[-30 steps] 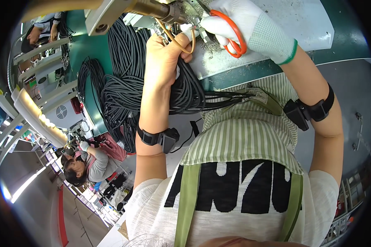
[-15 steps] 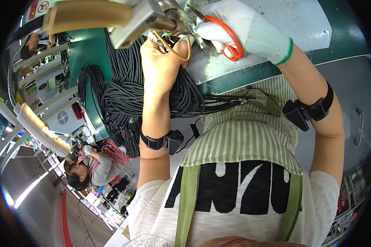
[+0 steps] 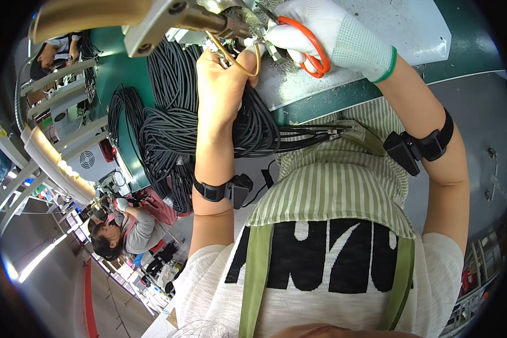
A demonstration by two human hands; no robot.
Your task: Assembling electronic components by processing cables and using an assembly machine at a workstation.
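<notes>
My left hand (image 3: 219,79) is closed in a pinch under a metal machine head (image 3: 166,25), with pale coverings on some of its fingertips. What it pinches is hidden by the machine and by a brass-coloured curved tube (image 3: 257,63) that loops in front of the fingers. Close by on the right, my right hand (image 3: 343,36), in a white knit glove with a green cuff, grips orange-handled scissors (image 3: 320,56). Their dark blades point up and left. The gloved fingertips meet near the small metal parts at the machine tip, beside the left fingers.
Bundles of black cable (image 3: 172,132) lie left of and beneath my left forearm, their ends reaching my striped apron (image 3: 327,191). Metal clippings litter a white sheet (image 3: 377,73) on the green table (image 3: 298,115). Another person (image 3: 138,231) sits at far left.
Both hands, still close together, have shifted slightly; the right one is a little higher and further left. The machine head appears further left and up in the view. The scissors stay in my right hand.
</notes>
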